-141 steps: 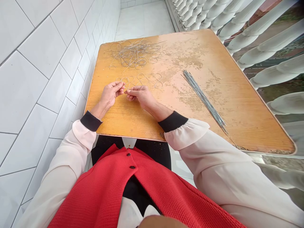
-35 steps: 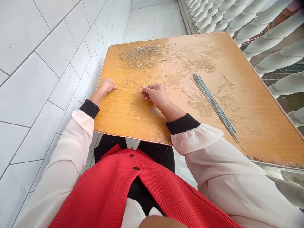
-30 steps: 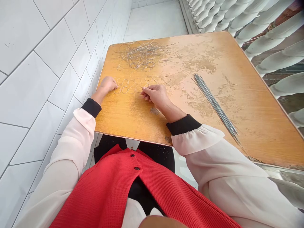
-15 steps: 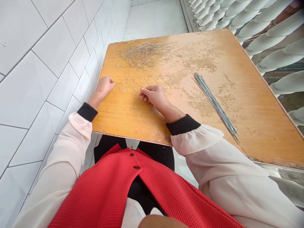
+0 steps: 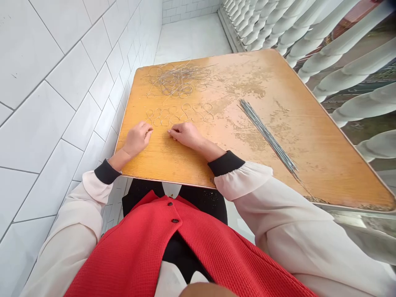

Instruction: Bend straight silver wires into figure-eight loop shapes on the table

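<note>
My left hand (image 5: 137,138) rests on the worn wooden table (image 5: 192,161) near its left edge, fingers curled in, with no wire showing in it. My right hand (image 5: 185,134) lies a short way to its right, fingers bent and pressed together, also with nothing visible in it. Just beyond both hands a row of thin figure-eight wire loops (image 5: 179,114) lies flat on the table, apart from the fingers.
A tangled pile of bent wire (image 5: 177,78) sits at the table's far left. A bundle of straight wires (image 5: 267,138) lies diagonally at the right. A white tiled wall (image 5: 62,82) runs along the left; white balusters (image 5: 309,29) stand at the right.
Earlier both hands pinched a wire loop, then touched the ends of the row. Now both hands have drawn back toward me, off the row of loops.
</note>
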A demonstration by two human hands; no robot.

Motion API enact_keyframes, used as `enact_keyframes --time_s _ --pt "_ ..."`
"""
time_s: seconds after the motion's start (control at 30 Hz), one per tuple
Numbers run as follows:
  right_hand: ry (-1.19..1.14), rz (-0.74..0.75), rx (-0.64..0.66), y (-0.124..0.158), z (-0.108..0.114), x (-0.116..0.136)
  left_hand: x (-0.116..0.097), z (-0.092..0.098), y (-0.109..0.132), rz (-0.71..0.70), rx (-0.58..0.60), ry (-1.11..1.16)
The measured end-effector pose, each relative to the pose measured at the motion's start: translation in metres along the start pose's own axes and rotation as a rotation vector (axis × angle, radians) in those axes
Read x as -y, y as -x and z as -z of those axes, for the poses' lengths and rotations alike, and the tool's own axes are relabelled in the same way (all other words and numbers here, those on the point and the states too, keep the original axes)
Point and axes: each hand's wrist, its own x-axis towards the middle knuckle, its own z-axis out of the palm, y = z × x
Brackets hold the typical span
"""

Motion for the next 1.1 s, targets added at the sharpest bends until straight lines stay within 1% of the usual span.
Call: enact_keyframes --time_s 0.1,0.13,0.23,0.27,0.33,0.4,0.43,0.47,0.5,0.53,0.57,0.6,0.63,0.67,0.77,0.87,0.97,1.1 --pt "0.084 0.012 -0.003 -0.001 0.002 0.003 -0.006 -0.001 0.003 -0.122 0.176 0.009" --pt "0.101 0.023 0.006 -0.001 0.003 0.004 -0.010 -0.001 0.005 -0.140 0.197 0.015" --pt "0.137 0.085 0.033 0.006 0.009 0.006 -0.026 -0.002 0.009 -0.151 0.144 0.029" --pt "0.164 0.110 0.041 0.011 0.011 0.006 -0.031 -0.002 0.010 -0.170 0.159 0.009" --pt "0.244 0.146 0.087 0.022 0.016 0.003 -0.038 0.000 0.012 -0.252 0.275 0.019" --pt "0.254 0.160 0.186 0.035 0.023 -0.003 -0.041 0.003 0.011 -0.326 0.358 0.181" --pt "0.194 0.188 0.243 0.041 0.027 -0.007 -0.040 0.005 0.009 -0.329 0.369 0.318" --pt "0.106 0.211 0.294 0.045 0.032 -0.011 -0.037 0.008 0.006 -0.295 0.344 0.465" --pt "0.021 0.213 0.314 0.047 0.038 -0.016 -0.034 0.009 0.001 -0.240 0.278 0.571" --pt "-0.040 0.191 0.285 0.046 0.045 -0.021 -0.030 0.010 -0.005 -0.182 0.186 0.632" --pt "-0.061 0.154 0.220 0.043 0.052 -0.027 -0.026 0.010 -0.011 -0.101 0.078 0.692" --pt "-0.051 0.109 0.146 0.038 0.060 -0.033 -0.021 0.008 -0.018 -0.016 0.018 0.763" --pt "-0.047 0.059 0.068 0.030 0.067 -0.041 -0.018 0.006 -0.025 0.070 -0.006 0.830" --pt "-0.048 0.005 0.018 0.020 0.075 -0.048 -0.014 0.002 -0.031 0.147 -0.040 0.884" --pt "0.024 -0.078 -0.180 -0.018 0.092 -0.072 -0.008 -0.009 -0.042 0.294 -0.185 0.968" --pt "0.133 -0.130 -0.289 -0.058 0.100 -0.090 -0.003 -0.016 -0.043 0.365 -0.246 0.970" --pt "0.171 -0.179 -0.289 -0.093 0.103 -0.101 0.001 -0.017 -0.042 0.397 -0.275 0.965" --pt "0.274 -0.261 -0.306 -0.127 0.110 -0.115 0.002 -0.014 -0.036 0.440 -0.293 0.988"
